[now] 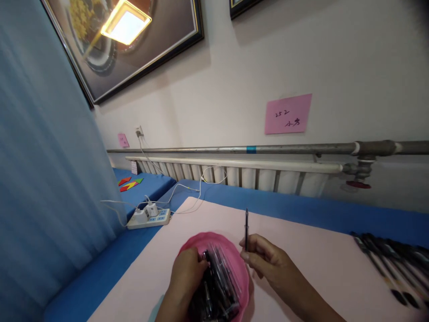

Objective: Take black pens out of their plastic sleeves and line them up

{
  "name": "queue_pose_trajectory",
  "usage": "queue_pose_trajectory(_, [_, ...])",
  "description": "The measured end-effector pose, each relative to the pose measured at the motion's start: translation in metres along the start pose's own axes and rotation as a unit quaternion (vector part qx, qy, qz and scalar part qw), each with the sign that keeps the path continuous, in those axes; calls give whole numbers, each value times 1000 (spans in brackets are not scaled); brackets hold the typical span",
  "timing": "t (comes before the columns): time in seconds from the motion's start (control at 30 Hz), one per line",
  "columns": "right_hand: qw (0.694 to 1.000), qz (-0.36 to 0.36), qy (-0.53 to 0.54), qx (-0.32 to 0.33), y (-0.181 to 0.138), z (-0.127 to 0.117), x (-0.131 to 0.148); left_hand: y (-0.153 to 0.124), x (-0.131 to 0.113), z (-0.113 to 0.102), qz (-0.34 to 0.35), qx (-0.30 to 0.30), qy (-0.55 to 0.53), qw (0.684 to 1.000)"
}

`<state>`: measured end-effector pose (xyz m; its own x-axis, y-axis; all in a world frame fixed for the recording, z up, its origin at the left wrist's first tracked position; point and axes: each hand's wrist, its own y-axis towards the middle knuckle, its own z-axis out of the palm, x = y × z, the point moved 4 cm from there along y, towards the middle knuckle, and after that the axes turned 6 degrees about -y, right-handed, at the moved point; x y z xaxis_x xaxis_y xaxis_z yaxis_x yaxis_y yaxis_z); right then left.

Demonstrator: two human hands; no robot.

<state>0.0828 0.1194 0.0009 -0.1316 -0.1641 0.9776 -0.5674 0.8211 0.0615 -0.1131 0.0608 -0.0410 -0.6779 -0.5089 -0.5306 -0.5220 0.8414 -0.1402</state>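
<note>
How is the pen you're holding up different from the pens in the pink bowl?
The single pen stands upright, pinched in the right hand; the bowl pens lie slanted in a heap. The single pen is alone; the bowl pens crowd together inside the pink bowl, touched by the left hand. Both look dark and slim.

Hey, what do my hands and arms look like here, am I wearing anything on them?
Both are bare: the left hand and right hand show no gloves, rings or watch, and no sleeves cover the visible forearms.
</note>
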Motion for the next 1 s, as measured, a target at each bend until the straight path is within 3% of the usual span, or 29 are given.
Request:
queue_pose_trajectory(0.27, [1000,-3,-22,3,0,-1,-1,1,-1,-3,-4,-1,51,999])
queue_pose_trajectory(0.57, [999,-4,-31,-9,-2,-3,2,0,2,-9,32,-24,-60,997])
queue_pose_trajectory(0.73, [999,-10,-40,-10,0,-5,2,-2,6,-12,31,8,-101,994])
queue_pose_trajectory(0.9, [998,-16,-53,-12,-1,-7,2,-11,5,-11,57,85,-111,989])
queue_pose_trajectory(1.0, [998,-3,-60,-10,-1,-7,2,-12,6,-10,51,84,-106,990])
